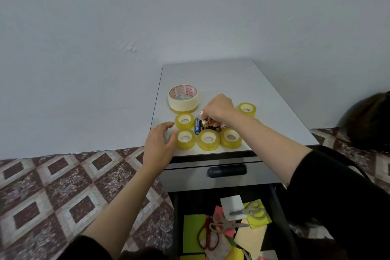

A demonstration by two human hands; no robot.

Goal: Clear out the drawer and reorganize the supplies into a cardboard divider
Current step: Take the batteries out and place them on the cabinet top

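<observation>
In the head view, the batteries [202, 126] are heaped just in front and to the right of the wide tape roll [183, 99], ringed by small tape rolls [208, 139] on the cabinet top [232, 82]. A spill is judged likely. The round cells could be sent rolling toward the edge if the heap is nudged, and the nearest small rolls could be knocked.

The right hand [218, 110] is curled over the heap, its fingertips closed on several batteries; how many cannot be told. The left hand [161, 143], in front and left of the wide tape roll, is loosely spread, its thumb touching a small roll and nothing gripped.

Well in front of the wide tape roll, the drawer [175, 217] is open, with scissors [223, 223] and coloured paper [193, 232] inside. No cardboard divider is seen.
</observation>
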